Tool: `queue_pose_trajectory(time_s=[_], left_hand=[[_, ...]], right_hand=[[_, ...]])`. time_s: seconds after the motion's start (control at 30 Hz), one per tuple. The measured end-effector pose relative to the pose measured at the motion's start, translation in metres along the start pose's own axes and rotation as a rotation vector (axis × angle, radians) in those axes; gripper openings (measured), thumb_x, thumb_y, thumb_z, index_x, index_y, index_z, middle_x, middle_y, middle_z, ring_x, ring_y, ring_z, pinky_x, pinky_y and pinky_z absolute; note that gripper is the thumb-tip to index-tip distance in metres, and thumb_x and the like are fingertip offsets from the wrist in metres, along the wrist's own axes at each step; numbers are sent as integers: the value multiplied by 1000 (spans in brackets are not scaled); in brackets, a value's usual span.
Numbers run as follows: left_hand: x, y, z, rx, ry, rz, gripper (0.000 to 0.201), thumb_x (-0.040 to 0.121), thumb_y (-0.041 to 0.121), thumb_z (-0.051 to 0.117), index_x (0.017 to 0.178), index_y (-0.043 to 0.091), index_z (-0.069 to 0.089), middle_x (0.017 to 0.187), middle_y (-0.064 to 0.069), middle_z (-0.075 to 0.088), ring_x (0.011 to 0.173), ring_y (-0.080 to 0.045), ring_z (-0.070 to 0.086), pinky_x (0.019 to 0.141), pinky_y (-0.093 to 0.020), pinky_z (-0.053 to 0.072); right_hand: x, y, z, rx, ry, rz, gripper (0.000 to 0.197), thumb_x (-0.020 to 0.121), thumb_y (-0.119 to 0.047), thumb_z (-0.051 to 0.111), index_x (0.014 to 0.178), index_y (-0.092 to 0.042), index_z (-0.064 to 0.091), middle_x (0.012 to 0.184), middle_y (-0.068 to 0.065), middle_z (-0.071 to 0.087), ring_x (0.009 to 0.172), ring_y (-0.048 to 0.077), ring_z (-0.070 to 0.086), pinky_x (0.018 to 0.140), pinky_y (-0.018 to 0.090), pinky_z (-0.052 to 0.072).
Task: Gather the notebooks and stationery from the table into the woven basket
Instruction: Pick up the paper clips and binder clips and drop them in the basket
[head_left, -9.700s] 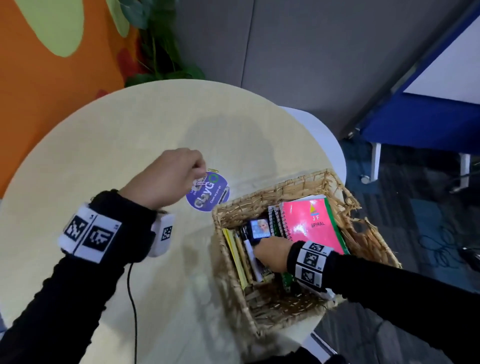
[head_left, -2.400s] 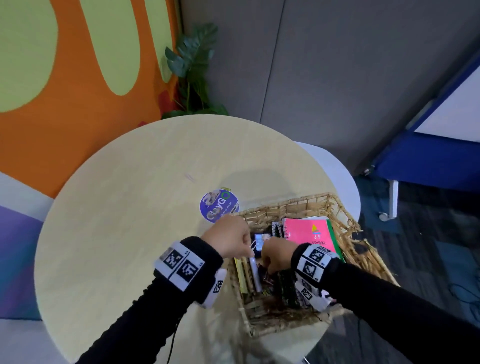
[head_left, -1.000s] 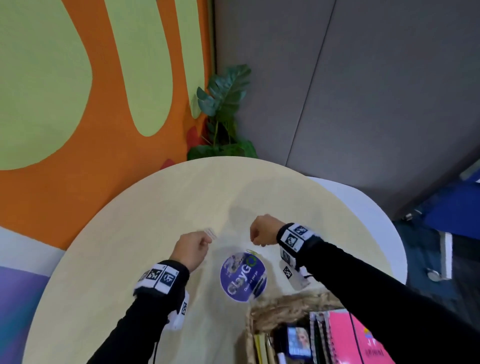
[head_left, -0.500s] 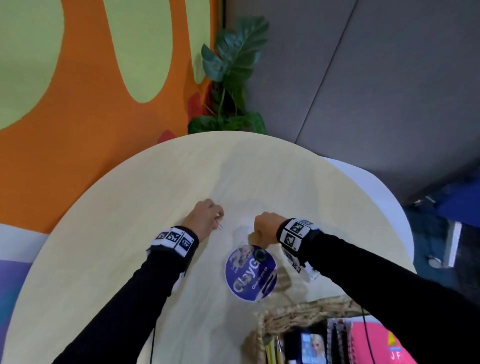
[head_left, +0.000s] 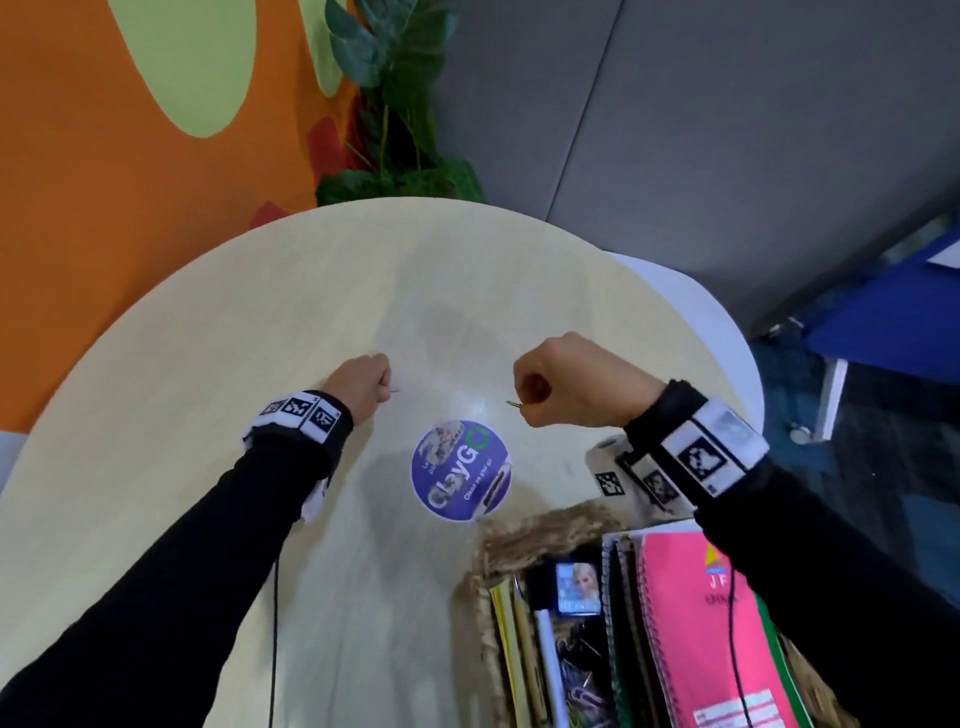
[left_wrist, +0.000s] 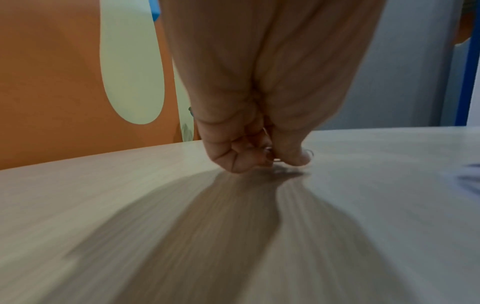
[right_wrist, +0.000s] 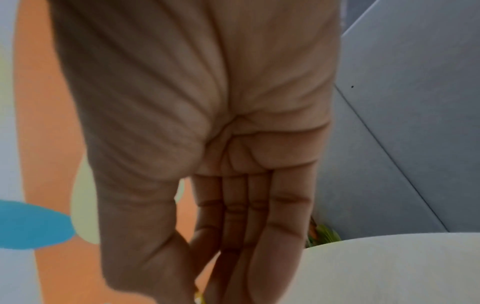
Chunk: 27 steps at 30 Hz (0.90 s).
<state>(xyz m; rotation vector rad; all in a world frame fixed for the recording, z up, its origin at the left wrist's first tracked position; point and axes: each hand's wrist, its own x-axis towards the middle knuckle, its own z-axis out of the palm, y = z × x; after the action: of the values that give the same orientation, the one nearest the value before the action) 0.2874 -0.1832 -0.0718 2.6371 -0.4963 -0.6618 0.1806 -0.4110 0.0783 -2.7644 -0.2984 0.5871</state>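
Note:
On the pale round table (head_left: 218, 364) my left hand (head_left: 383, 388) pinches a thin wire paper clip (head_left: 396, 391) down at the tabletop; the left wrist view shows its curled fingertips (left_wrist: 241, 164) and thumb touching the wood around the clip (left_wrist: 270, 155). My right hand (head_left: 525, 404) hovers above the table, pinching a small gold paper clip (head_left: 513, 404); its yellow tip (right_wrist: 198, 296) shows in the right wrist view. The woven basket (head_left: 540, 525) sits at the lower right and holds a pink spiral notebook (head_left: 696, 634), pencils and clips.
A round purple ClayGo card (head_left: 461, 470) lies flat between my hands and the basket. A leafy plant (head_left: 395, 104) stands behind the table by the orange wall. The table's right edge drops to a white seat (head_left: 727, 332) and the floor.
My right hand has risen off the table and moved right with the gold clip. My left hand has stayed low on the table, pinching at its clip.

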Motion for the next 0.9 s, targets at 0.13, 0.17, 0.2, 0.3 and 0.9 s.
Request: queue_pose_trajectory(time_s=[0.13,0.17,0.2,0.3,0.9], left_hand=[[-25,16,-9,-66,88,44,14,82,-4,57,94,2,61,95,-18,67,91,-33,61,81,-35,45],[-34,24,-13,-70,142,80,10,83,1,60,93,2,63,94,-17,66,92,-33,60,82,-35,44],[-45,33,-20,-88,190,110,8,84,6,62,91,4,65,90,-15,66,90,-33,59,81,-35,43],[-88,65,-38,-135,247,180,6,83,16,66,86,11,68,79,-2,61,75,-23,55,74,-29,42],[-246,209,51,275,-364,429,21,67,24,80,79,8,76,82,-7,77,79,-21,70,66,-31,51]], right_hand=[[-79,-10,21,45,-86,-17,9,71,-13,62,65,-18,57,56,-6,50,54,13,44,52,21,33],[-94,-10,35,35,-140,-16,9,70,-12,61,65,-19,58,59,-5,54,56,14,44,51,20,32],[-106,-11,51,17,-196,-17,9,69,-10,60,66,-18,59,63,-1,58,58,15,44,49,18,29],[-127,-9,105,-51,-374,-11,12,69,1,55,70,-7,64,74,13,67,62,25,46,47,19,24],[-198,-1,111,19,-50,233,17,80,-21,69,91,-9,71,94,8,73,80,20,62,71,29,49]])
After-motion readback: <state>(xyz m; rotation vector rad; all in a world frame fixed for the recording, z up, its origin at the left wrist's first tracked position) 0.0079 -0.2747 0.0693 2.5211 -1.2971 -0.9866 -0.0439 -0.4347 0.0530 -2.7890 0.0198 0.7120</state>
